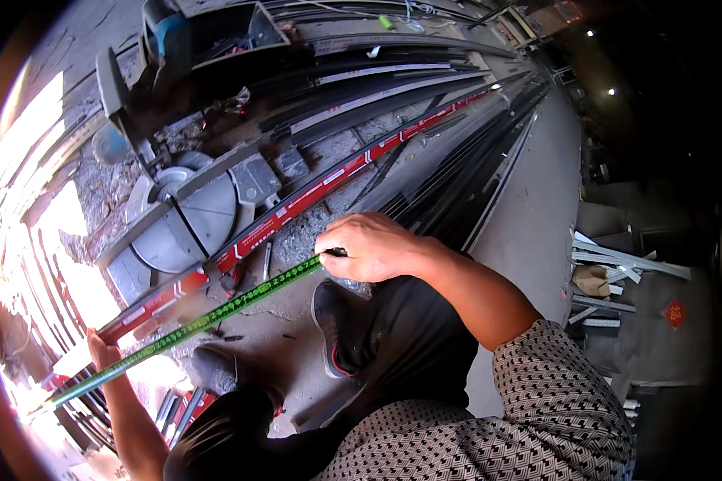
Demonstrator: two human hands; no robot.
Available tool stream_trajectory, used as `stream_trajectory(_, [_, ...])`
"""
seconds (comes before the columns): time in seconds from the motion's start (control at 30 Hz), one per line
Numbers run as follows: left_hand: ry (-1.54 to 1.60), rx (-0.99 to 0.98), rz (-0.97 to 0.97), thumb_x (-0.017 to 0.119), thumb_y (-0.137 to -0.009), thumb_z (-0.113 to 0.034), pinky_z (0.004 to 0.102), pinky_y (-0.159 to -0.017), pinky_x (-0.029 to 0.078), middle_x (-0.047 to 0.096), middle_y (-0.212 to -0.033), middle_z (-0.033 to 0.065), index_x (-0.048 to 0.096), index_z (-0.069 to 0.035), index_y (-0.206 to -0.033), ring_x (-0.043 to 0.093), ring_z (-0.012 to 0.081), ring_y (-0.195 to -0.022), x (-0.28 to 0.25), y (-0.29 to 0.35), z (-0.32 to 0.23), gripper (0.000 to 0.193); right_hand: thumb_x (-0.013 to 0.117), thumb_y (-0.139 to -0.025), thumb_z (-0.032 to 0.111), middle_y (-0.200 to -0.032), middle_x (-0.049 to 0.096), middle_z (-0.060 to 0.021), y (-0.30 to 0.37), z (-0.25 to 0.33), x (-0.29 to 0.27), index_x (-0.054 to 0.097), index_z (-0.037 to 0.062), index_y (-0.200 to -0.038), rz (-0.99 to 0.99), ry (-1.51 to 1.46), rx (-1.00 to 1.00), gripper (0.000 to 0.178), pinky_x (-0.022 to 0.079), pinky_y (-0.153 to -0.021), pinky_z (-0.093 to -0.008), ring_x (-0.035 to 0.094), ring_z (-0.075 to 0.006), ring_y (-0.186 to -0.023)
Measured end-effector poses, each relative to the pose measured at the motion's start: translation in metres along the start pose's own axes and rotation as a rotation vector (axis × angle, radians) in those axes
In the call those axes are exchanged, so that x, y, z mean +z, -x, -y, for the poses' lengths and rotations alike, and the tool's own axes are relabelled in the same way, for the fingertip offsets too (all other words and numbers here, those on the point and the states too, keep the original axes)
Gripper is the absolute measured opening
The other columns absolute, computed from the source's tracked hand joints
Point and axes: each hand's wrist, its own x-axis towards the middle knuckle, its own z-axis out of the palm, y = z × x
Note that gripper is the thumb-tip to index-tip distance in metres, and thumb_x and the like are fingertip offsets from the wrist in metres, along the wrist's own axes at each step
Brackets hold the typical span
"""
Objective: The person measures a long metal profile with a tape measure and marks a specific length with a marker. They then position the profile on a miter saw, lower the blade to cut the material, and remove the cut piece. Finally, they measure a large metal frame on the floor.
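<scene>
A bright green, flat measuring tape with black markings stretches slantwise on the person's side of the grey, round-based metal mitre saw. The right hand, nearer the person and right of the saw, has its fingers clamped on the tape's end, where a small black part shows. The left hand, left of the saw, is beside the tape; whether its fingers grip anything, I cannot tell. A long red, straight-edged bar runs along the saw's near side; long, thin dark bars lie to its right.
</scene>
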Motion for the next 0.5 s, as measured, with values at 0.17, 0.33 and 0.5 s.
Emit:
stream_trajectory(0.17, [0.51, -0.328, -0.178, 0.062, -0.086, 0.001, 0.043, -0.082, 0.056, 0.066, -0.097, 0.0165, 0.059, 0.008, -0.109, 0.067, 0.0297, -0.089, 0.008, 0.036, -0.038, 0.024, 0.065, -0.091, 0.022, -0.094, 0.068, -0.0168, -0.001, 0.003, -0.012, 0.07, 0.0063, -0.096, -0.004, 0.027, -0.055, 0.018, 0.052, -0.081, -0.0487, 0.066, -0.04, -0.092])
stream_trajectory(0.33, [0.713, -0.701, -0.487, 0.072, -0.082, -0.006, 0.0419, -0.079, 0.055, 0.068, -0.095, 0.0179, 0.063, 0.012, -0.105, 0.068, 0.0285, -0.086, 0.003, 0.085, -0.045, 0.03, 0.067, -0.09, 0.018, -0.093, 0.069, -0.0172, -0.017, 0.007, -0.005, 0.071, 0.0046, -0.1, 0.004, -0.06, -0.181, 0.017, 0.052, -0.077, -0.0465, 0.067, -0.0375, -0.087])
stream_trajectory(0.5, [0.879, -0.996, -1.017, 0.081, -0.078, -0.012, 0.0407, -0.075, 0.054, 0.071, -0.092, 0.0193, 0.066, 0.015, -0.102, 0.069, 0.0272, -0.082, -0.011, 0.095, -0.042, 0.039, 0.064, -0.088, 0.007, -0.091, 0.064, -0.0221, 0.004, 0.047, -0.002, 0.067, -0.0036, -0.096, -0.069, -0.084, -0.164, 0.013, 0.049, -0.079, -0.0441, 0.063, -0.0418, -0.085])
